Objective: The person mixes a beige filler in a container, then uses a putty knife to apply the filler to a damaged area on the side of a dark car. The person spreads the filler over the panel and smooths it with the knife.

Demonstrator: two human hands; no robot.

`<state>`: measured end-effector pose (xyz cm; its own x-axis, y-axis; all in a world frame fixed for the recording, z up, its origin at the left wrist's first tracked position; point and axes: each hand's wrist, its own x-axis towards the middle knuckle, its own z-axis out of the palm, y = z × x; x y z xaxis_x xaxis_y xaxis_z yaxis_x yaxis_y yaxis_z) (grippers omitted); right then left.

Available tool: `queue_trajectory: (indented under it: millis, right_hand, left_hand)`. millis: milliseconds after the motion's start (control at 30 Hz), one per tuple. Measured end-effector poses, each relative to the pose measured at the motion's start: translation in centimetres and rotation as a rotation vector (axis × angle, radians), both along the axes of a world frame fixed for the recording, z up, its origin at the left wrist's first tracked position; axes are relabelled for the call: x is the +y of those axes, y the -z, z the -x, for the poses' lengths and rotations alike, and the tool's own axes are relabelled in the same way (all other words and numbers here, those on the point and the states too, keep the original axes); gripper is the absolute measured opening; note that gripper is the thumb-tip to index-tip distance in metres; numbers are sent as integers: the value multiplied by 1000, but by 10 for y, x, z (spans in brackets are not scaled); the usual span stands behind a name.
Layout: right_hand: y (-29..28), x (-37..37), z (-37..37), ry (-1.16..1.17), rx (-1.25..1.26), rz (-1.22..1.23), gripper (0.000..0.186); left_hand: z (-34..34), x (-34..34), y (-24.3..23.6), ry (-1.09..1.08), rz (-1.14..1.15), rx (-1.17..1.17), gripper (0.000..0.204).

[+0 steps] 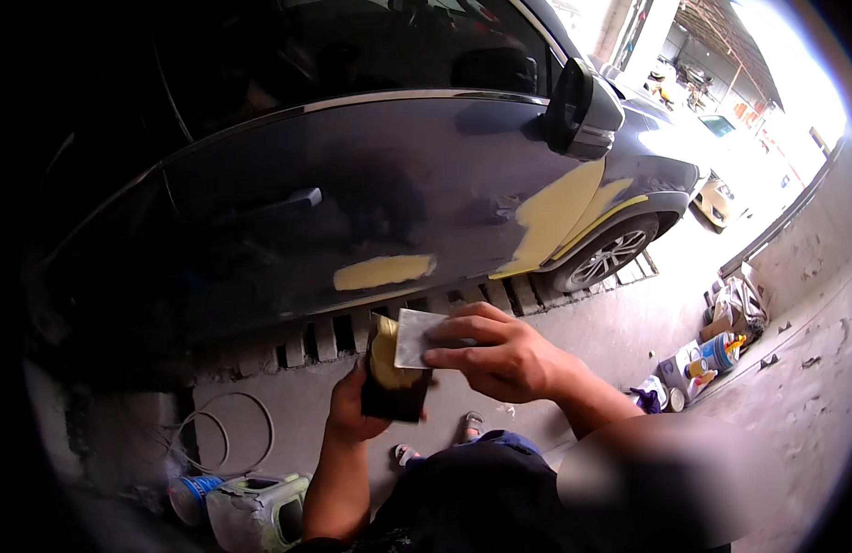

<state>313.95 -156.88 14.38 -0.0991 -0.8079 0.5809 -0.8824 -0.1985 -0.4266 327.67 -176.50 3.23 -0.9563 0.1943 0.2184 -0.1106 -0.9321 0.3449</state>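
Observation:
My left hand is wrapped round a dark, flat mixing board that carries a smear of yellow body filler. In my right hand I pinch a pale grey, square filler spreader, its edge over the filler on the board. Beyond both hands stands a dark car door with a long yellow filler patch low on it. A larger yellow filler area covers the door's front edge and runs onto the fender. Both hands are apart from the car.
A wing mirror juts out above the front wheel. Cans and a blue tin stand by the right wall. A stool, another tin and a looped hose are at lower left. A slatted floor grate runs beneath the door.

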Motion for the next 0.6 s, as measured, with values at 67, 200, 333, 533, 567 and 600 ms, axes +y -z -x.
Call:
queue_trajectory:
  millis: [67,200,333,533,567,600]
  right_hand:
    - [-4,-7,5,-77,-16,19,54]
    - [11,-6,22,-42,-57,-10,53]
    - [35,25,32,16,-504,129,45]
    - [90,22,-13,110,-1267,-209,49]
    - [90,14,-18,113,-1397,-197,49]
    - [88,8,-18,66,-1485,-137,48]
  left_hand:
    - [1,-2,2,90,-58,34,66]
    - [0,7,-1,156,-117,12,68]
    - [4,13,-19,-138,77,-33,70]
    - [20,34,-14,-501,379,-119,75]
    - [23,40,-6,-528,388,-144,75]
    - [27,43,5,-666,581,-94,70]
